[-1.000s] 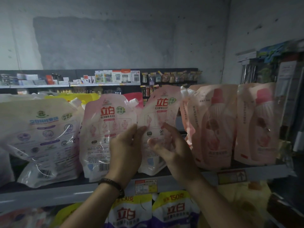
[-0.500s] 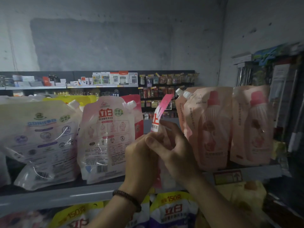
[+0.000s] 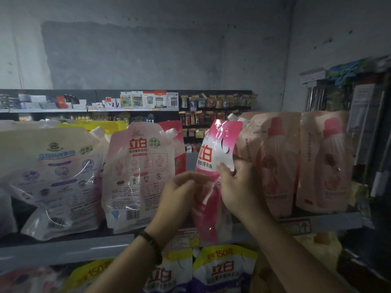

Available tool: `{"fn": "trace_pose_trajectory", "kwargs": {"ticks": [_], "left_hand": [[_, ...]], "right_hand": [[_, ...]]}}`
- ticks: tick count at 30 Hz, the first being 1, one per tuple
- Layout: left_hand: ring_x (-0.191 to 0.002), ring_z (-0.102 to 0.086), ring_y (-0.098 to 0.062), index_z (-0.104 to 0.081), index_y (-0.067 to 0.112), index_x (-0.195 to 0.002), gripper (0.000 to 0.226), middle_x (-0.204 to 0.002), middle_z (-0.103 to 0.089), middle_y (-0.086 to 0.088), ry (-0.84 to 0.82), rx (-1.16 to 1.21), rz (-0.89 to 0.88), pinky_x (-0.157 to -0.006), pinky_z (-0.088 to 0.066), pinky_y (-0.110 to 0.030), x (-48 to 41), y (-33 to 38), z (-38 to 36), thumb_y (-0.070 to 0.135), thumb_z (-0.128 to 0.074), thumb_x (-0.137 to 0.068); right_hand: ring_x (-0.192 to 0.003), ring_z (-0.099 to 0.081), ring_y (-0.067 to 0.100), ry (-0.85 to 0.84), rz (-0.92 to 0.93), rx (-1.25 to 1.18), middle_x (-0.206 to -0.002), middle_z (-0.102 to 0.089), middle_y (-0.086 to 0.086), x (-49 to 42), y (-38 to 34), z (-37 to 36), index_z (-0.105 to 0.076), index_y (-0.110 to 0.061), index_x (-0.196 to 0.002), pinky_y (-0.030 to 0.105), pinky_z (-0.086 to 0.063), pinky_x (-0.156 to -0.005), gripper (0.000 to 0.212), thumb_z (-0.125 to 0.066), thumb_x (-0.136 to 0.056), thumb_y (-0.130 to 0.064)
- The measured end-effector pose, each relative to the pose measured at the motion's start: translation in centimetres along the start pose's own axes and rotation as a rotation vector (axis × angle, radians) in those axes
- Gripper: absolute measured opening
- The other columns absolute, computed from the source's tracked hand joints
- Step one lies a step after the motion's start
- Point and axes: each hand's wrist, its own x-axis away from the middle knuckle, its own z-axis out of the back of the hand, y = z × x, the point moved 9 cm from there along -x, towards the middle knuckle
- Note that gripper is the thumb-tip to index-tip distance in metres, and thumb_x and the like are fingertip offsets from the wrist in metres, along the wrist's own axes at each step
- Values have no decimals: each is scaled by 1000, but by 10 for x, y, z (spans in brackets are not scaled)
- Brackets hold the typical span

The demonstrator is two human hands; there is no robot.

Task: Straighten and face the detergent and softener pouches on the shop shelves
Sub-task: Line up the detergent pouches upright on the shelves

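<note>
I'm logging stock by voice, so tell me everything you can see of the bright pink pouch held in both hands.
The bright pink pouch is glossy, creased soft plastic, pink with a white panel and red characters. It is held upright, leaning right, in front of the shelf edge. The left hand grips its left side, the right hand its right.

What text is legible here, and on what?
"立白", "香洗衣液": held bright pink pouch.
"立白": pale pink pouch left of it.
"150克", "立白": lower yellow-topped pouch.
Price tags and all fine print: too blurred to read.
</note>
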Motion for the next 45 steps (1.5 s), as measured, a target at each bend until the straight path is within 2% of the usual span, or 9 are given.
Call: {"fn": "trace_pose_trajectory", "kwargs": {"ticks": [5, 10, 14, 17, 27, 33, 38, 42, 45], "left_hand": [[-93, -74, -23, -60, 24, -127, 26, -117, -72, -6, 126, -162, 119, -65, -57, -30, -37, -28, 19, 14, -46, -108], [-89, -72, -19, -60, 24, -141, 39, -123, -74, -5, 35, -92, 311, -58, -55, -25, -51, -47, 10, 8, -39, -111], [-104, -77, -29, -74, 18, -122, 35, -104, -82, -8, -2, 20, 389, -100, -60, -47, -51, -53, 2, 13, -41, -113], [-104, -77, -36, -77, 12, -110, 28, -106, -81, -15, -15, 40, 416, -103, -58, -51, -51, -60, -1, 17, -49, -110], [-91, -80, -28, -79, 17, -98, 23, -92, -82, -4, 76, -175, 220, -88, -65, -53, -55, -53, 19, 19, -58, -108], [-84, -79, -27, -76, 32, -89, 15, -85, -80, 2, 193, -362, 34, -76, -66, -54, -66, -61, 46, 36, -61, -89], [-81, -77, -24, -73, 31, -87, 25, -85, -78, 5, 229, -443, -15, -68, -66, -52, -57, -44, 57, 15, -55, -80], [-74, -73, -18, -71, 27, -81, 22, -77, -74, 9, 299, -597, -73, -64, -64, -49, -44, -21, 62, 17, -52, -75], [-79, -73, -18, -73, 22, -96, 26, -87, -75, 6, 331, -581, -117, -71, -66, -47, -36, -10, 63, 3, -57, -89]], "right_hand": [[-73, -73, 4, -40, -10, -67, -90, -76, -10, 1, 4, 7, -75, -18, -110, 16, -56, -58, 16, -59, -109, -21], [-75, -76, 6, -85, -57, -172, -94, -79, -3, -1, 12, 7, -75, -14, -118, 14, -54, -54, 20, -58, -109, -22], [-88, -79, 13, -118, -81, -284, -103, -81, -4, -6, 20, 6, -74, -22, -122, 25, -64, -68, 21, -57, -110, -21], [-89, -80, 14, -140, -100, -328, -102, -82, -6, -12, 27, 5, -75, -21, -121, 31, -65, -73, 21, -57, -110, -20], [-90, -79, 33, -94, -66, -219, -95, -82, 4, -40, 36, 22, -77, -19, -100, 62, -62, -84, 16, -62, -107, -17], [-96, -75, 40, -102, -24, -150, -96, -81, 5, -51, 32, 26, -75, -24, -105, 57, -62, -85, 18, -60, -108, -15], [-84, -76, 39, -52, -45, 5, -85, -79, 8, -60, 36, 34, -76, -12, -95, 53, -62, -74, 18, -67, -104, -24], [-72, -75, 28, -31, -38, 180, -77, -77, 5, -59, 31, 37, -74, -13, -88, 44, -62, -69, 25, -70, -102, -34], [-57, -69, 17, 6, -9, 389, -66, -71, -3, -58, 25, 41, -71, -19, -81, 32, -55, -55, 31, -72, -98, -45]]}}
